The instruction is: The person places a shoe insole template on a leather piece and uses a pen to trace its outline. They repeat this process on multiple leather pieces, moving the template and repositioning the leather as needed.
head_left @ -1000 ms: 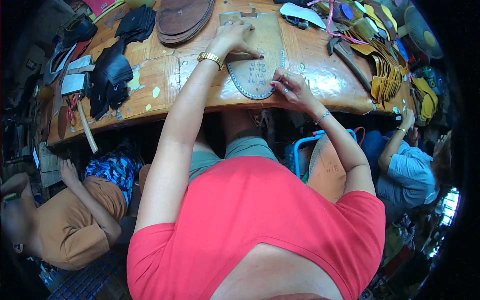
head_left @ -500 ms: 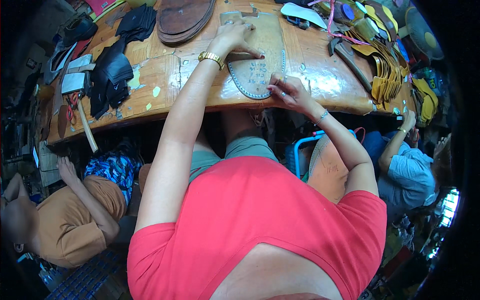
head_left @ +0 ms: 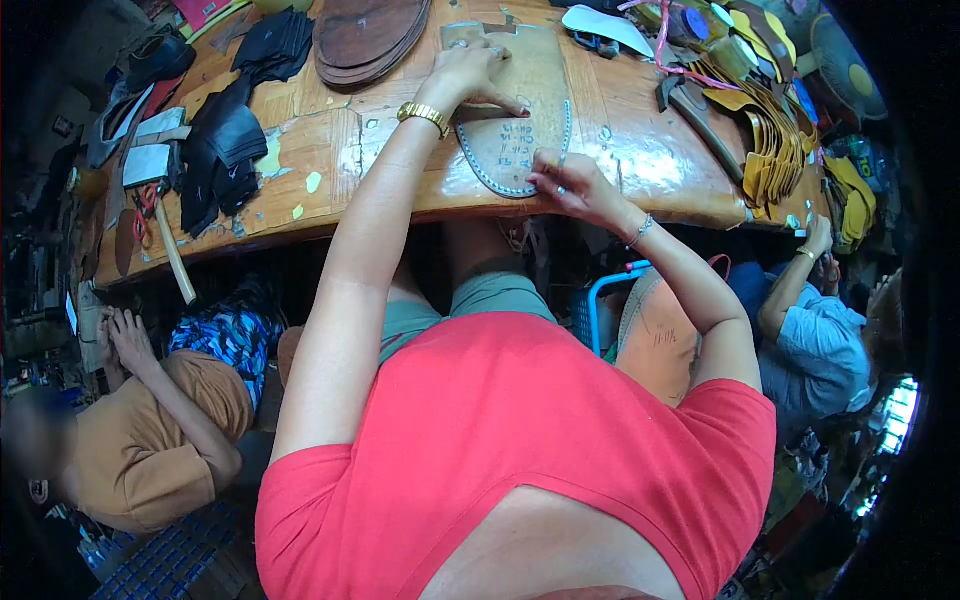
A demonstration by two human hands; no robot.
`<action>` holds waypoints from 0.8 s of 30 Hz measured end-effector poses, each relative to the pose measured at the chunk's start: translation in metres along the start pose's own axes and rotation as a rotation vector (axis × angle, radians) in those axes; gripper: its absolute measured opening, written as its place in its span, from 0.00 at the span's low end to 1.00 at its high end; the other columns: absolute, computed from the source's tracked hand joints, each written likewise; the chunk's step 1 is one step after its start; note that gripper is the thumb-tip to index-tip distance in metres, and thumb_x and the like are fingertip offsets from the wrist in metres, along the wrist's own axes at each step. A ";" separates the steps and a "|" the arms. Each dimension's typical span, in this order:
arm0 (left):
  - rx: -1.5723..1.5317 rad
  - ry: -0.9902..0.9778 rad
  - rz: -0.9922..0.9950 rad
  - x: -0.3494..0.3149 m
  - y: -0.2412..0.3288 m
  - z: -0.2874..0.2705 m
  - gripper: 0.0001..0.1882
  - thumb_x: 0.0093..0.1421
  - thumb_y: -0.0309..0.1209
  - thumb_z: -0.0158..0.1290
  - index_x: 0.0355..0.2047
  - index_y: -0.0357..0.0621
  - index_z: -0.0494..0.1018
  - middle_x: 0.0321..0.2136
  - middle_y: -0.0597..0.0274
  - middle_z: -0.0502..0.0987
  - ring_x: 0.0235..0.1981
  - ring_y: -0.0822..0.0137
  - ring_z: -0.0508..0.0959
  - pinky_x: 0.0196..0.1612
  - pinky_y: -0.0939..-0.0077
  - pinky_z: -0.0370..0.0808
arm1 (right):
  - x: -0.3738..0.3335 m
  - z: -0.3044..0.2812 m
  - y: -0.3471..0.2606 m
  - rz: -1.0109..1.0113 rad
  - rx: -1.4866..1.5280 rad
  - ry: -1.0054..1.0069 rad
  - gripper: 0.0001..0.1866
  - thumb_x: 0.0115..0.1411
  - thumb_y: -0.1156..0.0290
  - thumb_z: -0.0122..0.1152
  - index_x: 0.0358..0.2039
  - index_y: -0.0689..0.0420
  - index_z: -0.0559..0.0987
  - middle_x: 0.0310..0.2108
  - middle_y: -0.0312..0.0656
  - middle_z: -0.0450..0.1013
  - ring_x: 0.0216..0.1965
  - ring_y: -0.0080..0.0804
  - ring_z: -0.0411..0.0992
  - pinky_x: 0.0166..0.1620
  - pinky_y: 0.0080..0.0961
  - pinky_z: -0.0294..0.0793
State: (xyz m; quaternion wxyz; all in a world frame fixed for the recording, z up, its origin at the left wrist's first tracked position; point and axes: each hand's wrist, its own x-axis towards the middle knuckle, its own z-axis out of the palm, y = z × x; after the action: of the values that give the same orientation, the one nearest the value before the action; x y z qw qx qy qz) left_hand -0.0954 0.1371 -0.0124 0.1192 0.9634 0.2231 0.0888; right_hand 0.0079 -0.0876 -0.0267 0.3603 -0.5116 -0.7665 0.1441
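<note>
A long tan piece (head_left: 545, 75) with a rounded near end lies on the wooden table, blue handwriting on it and a row of pale marks along its curved edge. My left hand (head_left: 468, 75) rests flat on its left side, thumb stretched out toward the middle. At the lower right of the rounded end is my right hand (head_left: 572, 185), its fingers pinched together over the edge. Whatever they hold is too small or hidden to make out.
Brown oval leather pieces (head_left: 368, 40) are stacked at the back, left of the tan piece. Black pieces (head_left: 225, 150) and a hammer (head_left: 172, 245) lie farther left. To the right are another hammer (head_left: 705, 130) and stacked yellow pieces (head_left: 775, 155). A person sits on each side.
My right hand has shifted slightly left along the rounded edge, its fingers still pinched. My left hand stays in place. The person at left has brought both hands together.
</note>
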 end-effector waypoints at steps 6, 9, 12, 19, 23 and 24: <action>0.040 0.004 -0.008 0.002 0.001 0.002 0.56 0.29 0.69 0.63 0.58 0.51 0.68 0.59 0.53 0.67 0.60 0.54 0.67 0.61 0.61 0.63 | 0.000 0.003 0.001 0.143 0.223 0.003 0.09 0.63 0.70 0.57 0.30 0.62 0.72 0.24 0.47 0.68 0.24 0.37 0.68 0.29 0.29 0.66; 0.034 -0.025 -0.025 0.001 0.001 -0.002 0.57 0.29 0.69 0.63 0.58 0.51 0.68 0.59 0.53 0.66 0.59 0.54 0.67 0.61 0.60 0.64 | 0.004 0.004 -0.003 0.031 0.121 -0.018 0.10 0.63 0.69 0.57 0.28 0.62 0.73 0.21 0.45 0.68 0.23 0.30 0.68 0.28 0.28 0.66; 0.027 -0.039 -0.024 0.001 0.003 -0.004 0.57 0.28 0.70 0.63 0.58 0.51 0.68 0.60 0.54 0.66 0.59 0.54 0.67 0.61 0.60 0.64 | 0.004 0.001 -0.005 0.363 0.386 0.008 0.09 0.63 0.69 0.58 0.30 0.62 0.75 0.20 0.46 0.69 0.22 0.31 0.70 0.28 0.29 0.67; 0.057 -0.013 -0.015 0.000 0.001 -0.001 0.57 0.28 0.71 0.62 0.58 0.52 0.68 0.60 0.55 0.66 0.59 0.55 0.68 0.59 0.60 0.65 | 0.010 0.005 -0.009 -0.013 0.080 -0.024 0.07 0.62 0.71 0.57 0.31 0.62 0.74 0.24 0.50 0.70 0.25 0.45 0.69 0.31 0.30 0.68; 0.041 -0.016 -0.009 0.000 0.002 -0.002 0.57 0.28 0.71 0.62 0.58 0.53 0.68 0.59 0.56 0.66 0.59 0.55 0.68 0.59 0.60 0.66 | 0.007 0.008 0.001 0.436 0.575 0.008 0.08 0.63 0.70 0.57 0.30 0.62 0.73 0.23 0.50 0.69 0.24 0.44 0.69 0.30 0.30 0.68; 0.049 -0.016 -0.009 0.000 0.002 -0.002 0.57 0.29 0.71 0.61 0.58 0.53 0.68 0.59 0.56 0.66 0.59 0.55 0.68 0.59 0.60 0.66 | 0.009 0.006 -0.003 0.477 0.534 -0.017 0.09 0.63 0.69 0.57 0.29 0.61 0.74 0.21 0.48 0.68 0.23 0.38 0.69 0.29 0.28 0.67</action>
State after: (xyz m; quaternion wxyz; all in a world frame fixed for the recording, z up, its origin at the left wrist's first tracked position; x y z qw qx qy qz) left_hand -0.0947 0.1361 -0.0103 0.0976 0.9657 0.2285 0.0750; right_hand -0.0009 -0.0798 -0.0254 0.4311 -0.5627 -0.5638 0.4238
